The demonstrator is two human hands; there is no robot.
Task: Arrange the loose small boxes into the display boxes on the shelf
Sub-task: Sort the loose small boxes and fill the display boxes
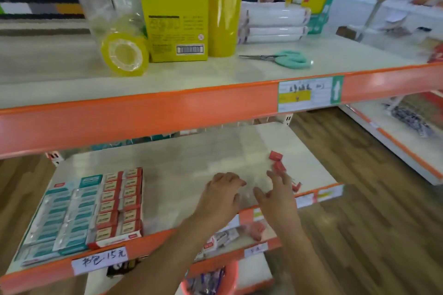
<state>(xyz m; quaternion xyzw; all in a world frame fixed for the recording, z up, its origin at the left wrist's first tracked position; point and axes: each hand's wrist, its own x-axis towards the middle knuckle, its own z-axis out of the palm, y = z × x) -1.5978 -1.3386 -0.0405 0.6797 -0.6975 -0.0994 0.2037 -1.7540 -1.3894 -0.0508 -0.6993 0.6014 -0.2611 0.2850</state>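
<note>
Both hands [249,195] open and empty over the shelf [191,163], fingers loosely spread.

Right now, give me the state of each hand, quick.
Left hand: fingers curled over the shelf; whether it holds anything cannot be told.
Right hand: open, fingers spread, holding nothing, near the loose red boxes.
</note>
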